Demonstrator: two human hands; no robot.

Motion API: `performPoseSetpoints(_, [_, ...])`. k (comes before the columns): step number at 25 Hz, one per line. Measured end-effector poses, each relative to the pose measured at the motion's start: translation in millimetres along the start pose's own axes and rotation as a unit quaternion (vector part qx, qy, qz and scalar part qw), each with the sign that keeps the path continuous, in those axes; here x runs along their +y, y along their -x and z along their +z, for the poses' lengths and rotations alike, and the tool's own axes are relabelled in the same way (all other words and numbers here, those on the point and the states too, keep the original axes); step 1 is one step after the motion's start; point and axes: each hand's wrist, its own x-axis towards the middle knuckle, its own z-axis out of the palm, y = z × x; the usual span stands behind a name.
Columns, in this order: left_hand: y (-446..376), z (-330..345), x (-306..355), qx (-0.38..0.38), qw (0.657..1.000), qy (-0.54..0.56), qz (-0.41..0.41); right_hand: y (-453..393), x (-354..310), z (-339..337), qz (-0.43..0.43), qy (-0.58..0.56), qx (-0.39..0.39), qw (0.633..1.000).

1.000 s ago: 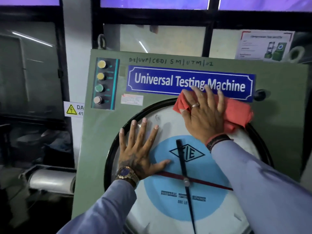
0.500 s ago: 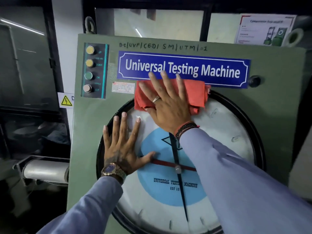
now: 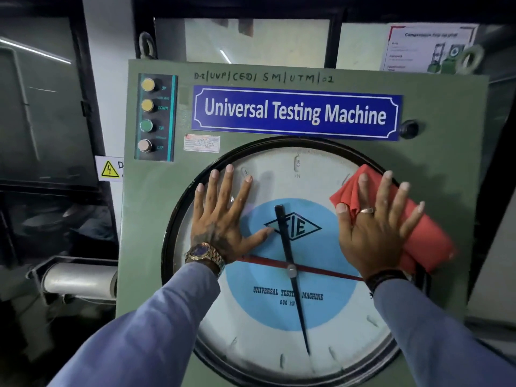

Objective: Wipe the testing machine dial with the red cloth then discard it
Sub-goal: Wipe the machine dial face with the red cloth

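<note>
The round dial of the green testing machine has a white face, a blue centre, a black pointer and a red pointer. My right hand lies flat with fingers spread, pressing the red cloth against the dial's right side; the cloth sticks out over the black rim. My left hand rests flat and spread on the dial's left half, wearing a gold watch, holding nothing.
A blue "Universal Testing Machine" sign sits above the dial. A column of push buttons is at the panel's upper left, a black knob at the right. A grey cylinder lies left of the machine.
My right hand slid the red cloth from the dial's top edge, first leftward, then across and down to the right side. My left hand stayed flat on the dial.
</note>
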Motion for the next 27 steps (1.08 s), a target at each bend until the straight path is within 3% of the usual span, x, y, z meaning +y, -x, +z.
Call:
performPoseSetpoints(7, [39.3,1.6,-25.9,0.007,1.000,0.006,-0.014,-23.6,-72.1,8.5,-0.124,0.012,-0.010,0.992])
performPoseSetpoints(13, [63.7,-13.0,-34.2,-0.003,1.000,0.004,-0.025,-19.4,-142.6,12.1,-0.307,-0.020,-0.018,0.951])
performPoseSetpoints(21, [52.5,-65.2,-54.8,-0.020,1.000,-0.001,0.007,-19.5,-165.2,-8.4,-0.265,-0.090,-0.082,0.957])
performPoseSetpoints(24, [43.7,-93.8,-72.4,-0.016,0.999,-0.031,-0.023,2.8,-189.2,-25.5,-0.174,-0.280,-0.150,0.932])
performPoseSetpoints(26, [39.9,-118.4,-83.4,-0.017,0.997,-0.053,-0.050,13.6,-209.0,-48.8,0.036,-0.432,-0.142,0.890])
performPoseSetpoints(27, [37.6,-129.9,-86.9,-0.017,0.996,-0.059,-0.061,16.4,-219.5,-62.3,0.166,-0.483,-0.147,0.847])
